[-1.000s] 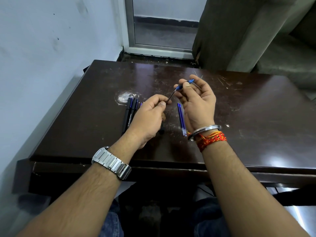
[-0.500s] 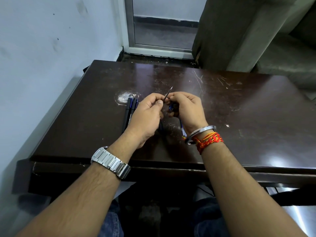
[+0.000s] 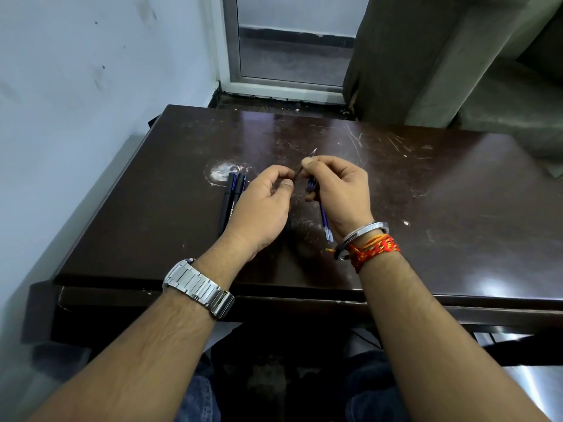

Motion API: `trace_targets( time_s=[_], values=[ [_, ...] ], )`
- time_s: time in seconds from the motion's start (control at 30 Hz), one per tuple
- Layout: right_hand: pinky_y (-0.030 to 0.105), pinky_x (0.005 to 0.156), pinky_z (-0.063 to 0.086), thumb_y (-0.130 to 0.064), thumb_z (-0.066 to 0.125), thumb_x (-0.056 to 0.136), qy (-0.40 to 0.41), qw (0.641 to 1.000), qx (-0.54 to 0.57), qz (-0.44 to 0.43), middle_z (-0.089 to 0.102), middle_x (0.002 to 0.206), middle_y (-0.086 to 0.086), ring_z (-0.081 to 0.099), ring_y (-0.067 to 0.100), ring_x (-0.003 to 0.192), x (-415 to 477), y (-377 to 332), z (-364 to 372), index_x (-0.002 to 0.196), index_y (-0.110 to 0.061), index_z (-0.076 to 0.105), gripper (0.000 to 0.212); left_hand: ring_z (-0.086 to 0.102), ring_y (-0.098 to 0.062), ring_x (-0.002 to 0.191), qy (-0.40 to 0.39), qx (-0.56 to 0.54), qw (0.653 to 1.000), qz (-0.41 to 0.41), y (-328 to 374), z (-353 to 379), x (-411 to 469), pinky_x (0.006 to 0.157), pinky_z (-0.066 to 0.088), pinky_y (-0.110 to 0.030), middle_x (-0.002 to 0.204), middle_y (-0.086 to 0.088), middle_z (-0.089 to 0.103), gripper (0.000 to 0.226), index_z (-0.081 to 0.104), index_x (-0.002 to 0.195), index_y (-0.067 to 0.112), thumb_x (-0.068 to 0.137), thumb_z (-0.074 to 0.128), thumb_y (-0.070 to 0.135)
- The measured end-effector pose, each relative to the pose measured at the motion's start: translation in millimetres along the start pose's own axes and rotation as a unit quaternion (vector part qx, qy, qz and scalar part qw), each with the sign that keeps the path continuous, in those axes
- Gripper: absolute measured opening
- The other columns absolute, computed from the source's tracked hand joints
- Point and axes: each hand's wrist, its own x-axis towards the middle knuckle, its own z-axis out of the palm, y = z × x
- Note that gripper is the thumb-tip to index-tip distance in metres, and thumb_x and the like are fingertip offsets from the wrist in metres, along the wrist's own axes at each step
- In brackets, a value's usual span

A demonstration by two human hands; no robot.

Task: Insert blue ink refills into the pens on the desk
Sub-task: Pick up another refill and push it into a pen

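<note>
Head view: refill point(image 3: 299, 173) pinched between left hand point(image 3: 262, 205) and right hand point(image 3: 338, 193).

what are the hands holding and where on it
A thin ink refill: the right hand pinches it just below its tip, the left hand pinches its lower end.

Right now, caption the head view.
Left hand and right hand pinch a refill over the desk, pens beside.

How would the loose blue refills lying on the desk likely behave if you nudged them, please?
The refills look thin and round, so they would probably roll on the glossy desk. Being so slender, they are likely light and may flex slightly.
</note>
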Motion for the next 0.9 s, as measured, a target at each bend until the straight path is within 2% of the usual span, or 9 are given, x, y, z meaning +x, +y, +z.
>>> trace_targets(
  time_s=[0.07, 0.23, 0.37, 0.43, 0.57, 0.67, 0.73, 0.83, 0.9],
  values=[
    [0.023, 0.049, 0.049, -0.010, 0.066, 0.088, 0.038, 0.998, 0.042, 0.007, 0.062, 0.071, 0.004, 0.056, 0.014, 0.063, 2.9, -2.2, -2.8, 0.077, -0.013, 0.071, 0.013, 0.047, -0.001, 0.046, 0.009, 0.014, 1.000, -0.013, -3.0, 0.4, 1.2, 0.050, 0.035, -0.028, 0.055, 0.022, 0.056, 0.017, 0.064, 0.093, 0.038, 0.091, 0.048, 0.040],
    [0.026, 0.052, 0.050, -0.007, 0.062, 0.092, 0.113, 0.987, 0.115, -0.008, 0.058, 0.070, 0.006, 0.054, 0.016, 0.061, 9.3, -9.2, -10.8, 0.076, -0.010, 0.065, 0.016, 0.057, -0.003, 0.054, 0.045, 0.059, 0.996, -0.039, -5.7, 0.3, 3.4, 0.063, 0.049, -0.034, 0.057, 0.013, 0.064, 0.027, 0.068, 0.071, 0.033, 0.084, 0.047, 0.043],
    [0.029, 0.058, 0.057, -0.007, 0.060, 0.093, 0.147, 0.976, 0.160, -0.013, 0.062, 0.064, 0.006, 0.065, 0.019, 0.061, 11.8, -13.2, -18.3, 0.076, -0.009, 0.064, 0.018, 0.055, 0.004, 0.053, 0.092, 0.081, 0.990, -0.064, -5.2, -4.6, 3.4, 0.060, 0.043, -0.029, 0.067, 0.024, 0.066, 0.030, 0.069, 0.072, 0.031, 0.084, 0.043, 0.040],
    [0.028, 0.056, 0.057, -0.008, 0.061, 0.092, 0.151, 0.978, 0.142, -0.009, 0.064, 0.058, 0.003, 0.069, 0.021, 0.061, 12.1, -13.9, -22.3, 0.075, -0.009, 0.065, 0.018, 0.055, 0.006, 0.052, 0.110, 0.077, 0.988, -0.071, -5.6, -6.9, 4.1, 0.059, 0.042, -0.029, 0.063, 0.027, 0.065, 0.029, 0.069, 0.073, 0.029, 0.085, 0.044, 0.036],
    [0.027, 0.052, 0.055, -0.012, 0.065, 0.087, 0.159, 0.986, -0.029, -0.026, 0.065, 0.055, 0.002, 0.066, 0.015, 0.052, 16.9, -10.6, -34.0, 0.072, -0.011, 0.071, 0.016, 0.054, 0.007, 0.050, 0.117, 0.082, 0.987, -0.077, -6.3, -6.1, 4.5, 0.056, 0.039, -0.028, 0.055, 0.028, 0.060, 0.028, 0.069, 0.075, 0.028, 0.090, 0.045, 0.031],
    [0.039, 0.066, 0.061, -0.021, 0.066, 0.084, 0.124, 0.966, -0.225, -0.016, 0.069, 0.058, 0.004, 0.065, 0.016, 0.054, 19.2, -4.4, -43.0, 0.064, -0.020, 0.072, 0.021, 0.052, 0.005, 0.047, 0.115, 0.088, 0.986, -0.078, -6.9, -5.4, 4.8, 0.056, 0.038, -0.028, 0.052, 0.026, 0.060, 0.029, 0.069, 0.077, 0.027, 0.092, 0.045, 0.032],
    [0.040, 0.076, 0.060, -0.025, 0.066, 0.085, 0.086, 0.946, -0.312, 0.002, 0.070, 0.061, 0.003, 0.068, 0.019, 0.063, 18.7, -0.4, -46.5, 0.067, -0.020, 0.074, 0.020, 0.050, 0.003, 0.043, 0.114, 0.085, 0.987, -0.079, -7.8, -5.6, 5.5, 0.055, 0.038, -0.028, 0.051, 0.021, 0.060, 0.029, 0.069, 0.076, 0.027, 0.093, 0.046, 0.031],
    [0.040, 0.090, 0.054, -0.024, 0.066, 0.088, 0.044, 0.924, -0.379, 0.019, 0.071, 0.070, 0.006, 0.068, 0.032, 0.090, 18.5, 3.8, -46.2, 0.076, -0.014, 0.077, 0.019, 0.046, 0.000, 0.038, 0.111, 0.080, 0.987, -0.085, -8.5, -5.9, 5.4, 0.054, 0.037, -0.027, 0.048, 0.017, 0.058, 0.028, 0.069, 0.076, 0.026, 0.093, 0.047, 0.030],
    [0.034, 0.092, 0.051, -0.022, 0.065, 0.090, 0.029, 0.913, -0.407, 0.016, 0.067, 0.071, 0.004, 0.065, 0.030, 0.097, 17.5, 5.9, -43.2, 0.081, -0.011, 0.077, 0.019, 0.044, -0.001, 0.036, 0.106, 0.077, 0.988, -0.087, -8.3, -5.1, 4.8, 0.052, 0.035, -0.027, 0.044, 0.018, 0.055, 0.028, 0.068, 0.077, 0.026, 0.094, 0.047, 0.029]
  ],
)
